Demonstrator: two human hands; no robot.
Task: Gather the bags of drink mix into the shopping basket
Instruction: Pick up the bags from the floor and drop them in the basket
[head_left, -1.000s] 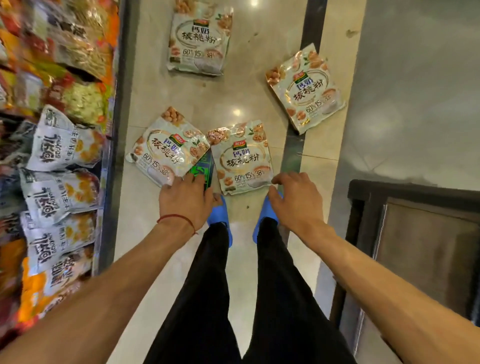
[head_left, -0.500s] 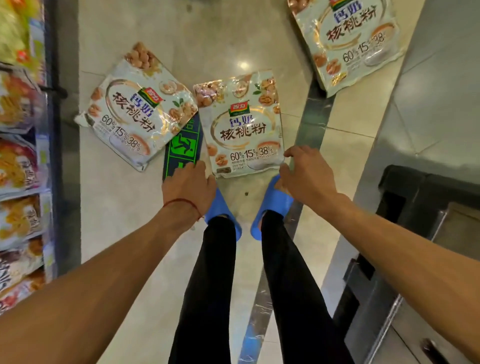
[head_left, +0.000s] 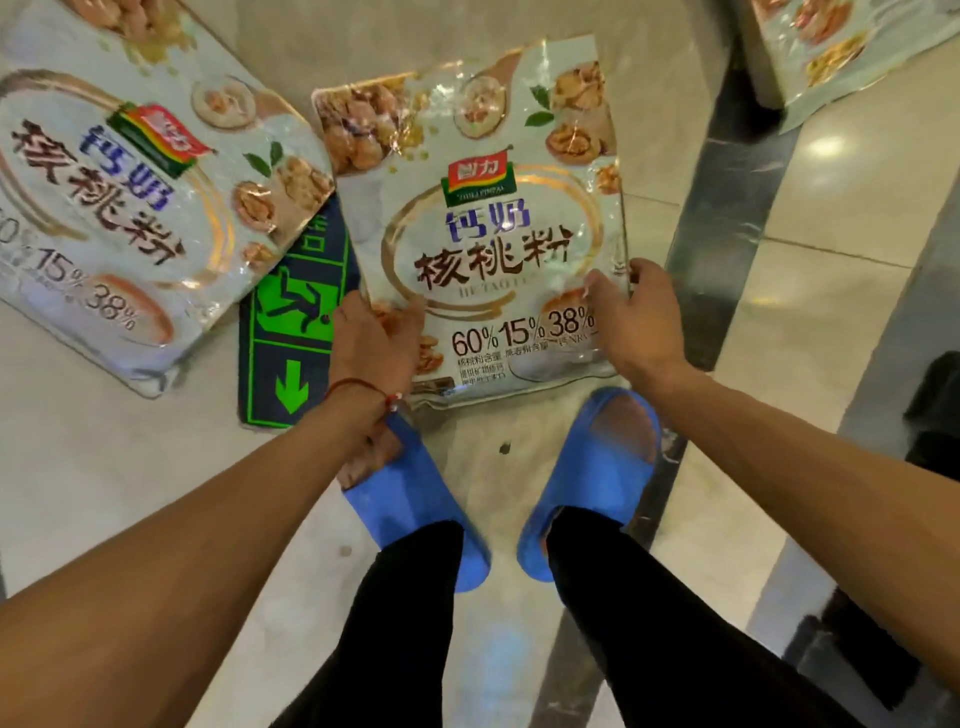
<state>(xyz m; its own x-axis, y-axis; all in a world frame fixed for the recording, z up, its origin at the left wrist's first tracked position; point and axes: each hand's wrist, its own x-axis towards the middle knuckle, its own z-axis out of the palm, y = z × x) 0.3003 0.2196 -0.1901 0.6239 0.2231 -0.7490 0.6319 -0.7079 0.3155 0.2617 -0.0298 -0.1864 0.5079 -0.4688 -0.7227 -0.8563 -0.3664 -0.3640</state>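
A white bag of walnut drink mix (head_left: 483, 208) lies on the tiled floor right in front of my feet. My left hand (head_left: 371, 345) grips its lower left edge, thumb on the front. My right hand (head_left: 636, 317) grips its lower right edge, fingers curled over the side. A second bag (head_left: 119, 208) lies flat to the left, tilted. A corner of a third bag (head_left: 826, 47) shows at the top right. The shopping basket is only a dark shape (head_left: 935, 410) at the right edge.
A green exit-arrow floor sticker (head_left: 291, 338) lies between the two near bags. My blue slippers (head_left: 592, 478) stand just below the held bag. A dark reflective floor strip (head_left: 727, 218) runs along the right side.
The camera has dropped much closer to the floor. Both hands moved from the bag's bottom edge onto its lower corners and now grip it.
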